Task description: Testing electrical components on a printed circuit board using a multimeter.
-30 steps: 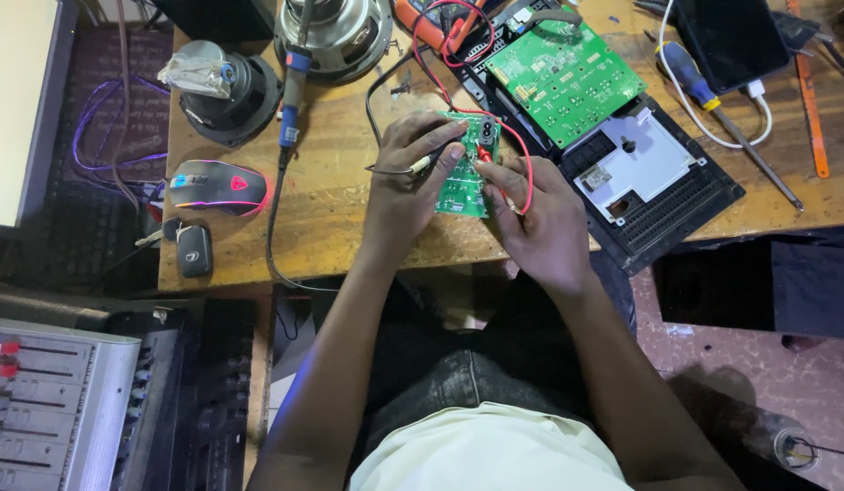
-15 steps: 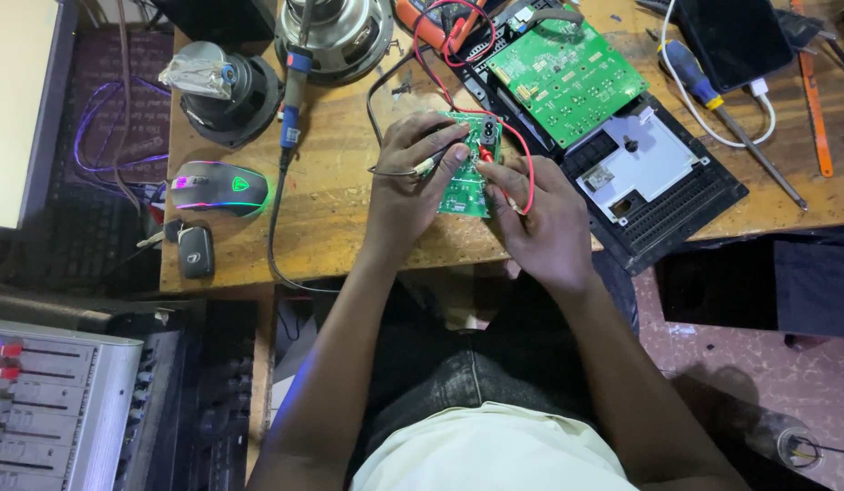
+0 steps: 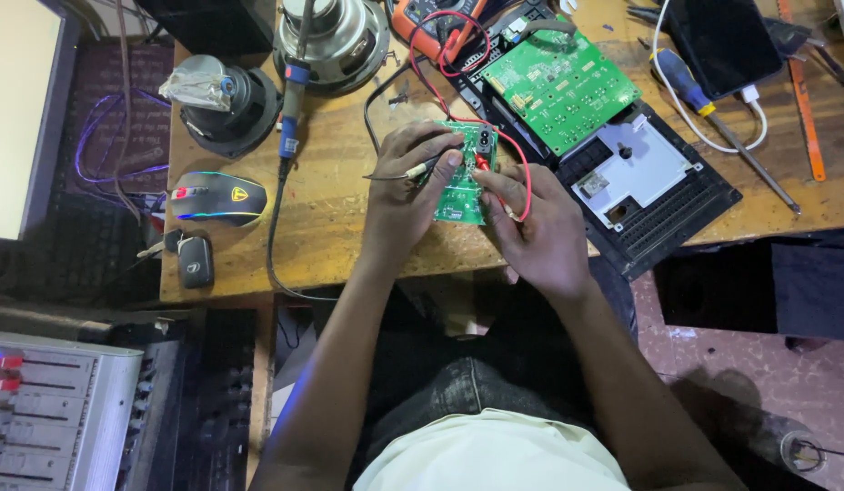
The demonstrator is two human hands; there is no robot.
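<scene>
The small green circuit board (image 3: 463,177) lies on the wooden table (image 3: 331,227), right in front of the person and between the two hands. Its long axis runs away from the body, a little tilted, with the far end near the black open device case (image 3: 658,205) and the near end toward the table edge.

The left hand (image 3: 408,191) comes to the board from its left side. Its fingers are closed on a thin black test probe (image 3: 413,171), which lies almost level and points to the right, so that its tip meets the left part of the board. The right hand (image 3: 536,232) comes from the lower right. It pinches a red test probe (image 3: 484,164) between thumb and fingers, and the tip touches the board near its middle. Both hands rest partly on the board, so neither is clearly nearer; the left one covers more of the left edge.

The red lead (image 3: 522,173) curls over the right hand and runs up to the orange multimeter (image 3: 431,23) at the far edge of the table. A larger green circuit board (image 3: 558,86) sits on the black case, just beyond the small one. To the left, well apart from the hands, lie a soldering iron (image 3: 290,100), a lit computer mouse (image 3: 217,195) and a car key (image 3: 195,261).
</scene>
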